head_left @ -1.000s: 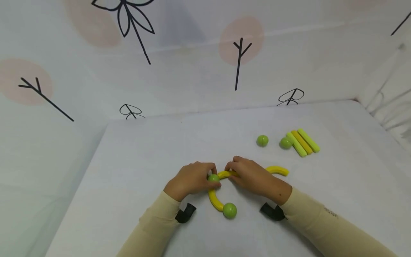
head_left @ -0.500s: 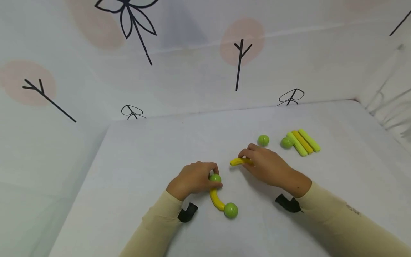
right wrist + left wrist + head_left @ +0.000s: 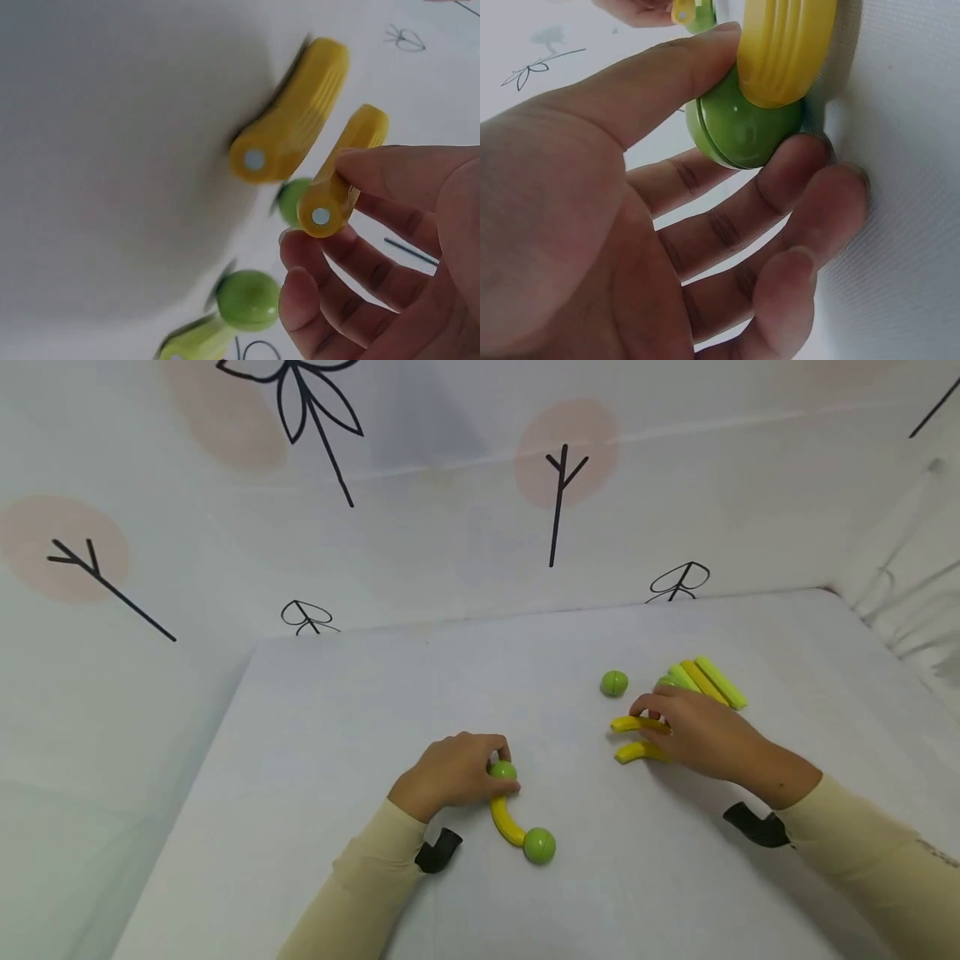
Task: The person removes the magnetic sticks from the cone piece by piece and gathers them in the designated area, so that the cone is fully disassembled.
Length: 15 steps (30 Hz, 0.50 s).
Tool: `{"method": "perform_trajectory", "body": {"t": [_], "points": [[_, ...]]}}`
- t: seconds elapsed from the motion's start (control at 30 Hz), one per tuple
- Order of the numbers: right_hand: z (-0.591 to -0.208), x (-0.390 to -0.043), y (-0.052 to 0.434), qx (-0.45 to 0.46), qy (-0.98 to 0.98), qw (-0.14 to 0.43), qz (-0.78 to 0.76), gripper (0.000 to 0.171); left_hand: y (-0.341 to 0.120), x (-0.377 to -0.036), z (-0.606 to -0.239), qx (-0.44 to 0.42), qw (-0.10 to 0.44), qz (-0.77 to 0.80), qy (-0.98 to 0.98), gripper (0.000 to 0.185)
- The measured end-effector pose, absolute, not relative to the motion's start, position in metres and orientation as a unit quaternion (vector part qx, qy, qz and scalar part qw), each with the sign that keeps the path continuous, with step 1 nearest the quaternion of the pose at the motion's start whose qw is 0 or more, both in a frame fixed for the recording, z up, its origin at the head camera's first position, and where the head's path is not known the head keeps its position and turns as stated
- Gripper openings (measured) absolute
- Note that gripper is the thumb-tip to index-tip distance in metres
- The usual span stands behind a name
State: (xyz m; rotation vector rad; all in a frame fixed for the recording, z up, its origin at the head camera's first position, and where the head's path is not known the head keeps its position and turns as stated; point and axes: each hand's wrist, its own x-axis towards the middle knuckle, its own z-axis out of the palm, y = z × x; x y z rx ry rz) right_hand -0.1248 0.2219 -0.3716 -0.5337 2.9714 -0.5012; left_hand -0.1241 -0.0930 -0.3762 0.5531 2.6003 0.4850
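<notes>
White table [image 3: 315, 710]: left hand [image 3: 450, 772] pinches a green ball [image 3: 502, 770]; right hand [image 3: 701, 731] grips a light, rigid curved yellow rod [image 3: 633, 724], best held mid-length.

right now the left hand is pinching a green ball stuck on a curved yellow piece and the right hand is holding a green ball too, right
Not quite. The left hand does pinch the green ball on the curved yellow piece, but the right hand holds a curved yellow stick, not a ball. The right wrist view shows the fingers pinching its end; the loose green balls lie apart from that hand.
</notes>
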Motion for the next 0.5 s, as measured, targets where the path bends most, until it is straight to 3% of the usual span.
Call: {"method": "perform_trajectory", "body": {"t": [0.5], "points": [[-0.3792, -0.1323, 0.2304, -0.172, 0.967, 0.09, -0.164, 0.021, -0.0931, -0.1241, -0.3751, 0.198, 0.22, 0.175, 0.939, 0.028]]}}
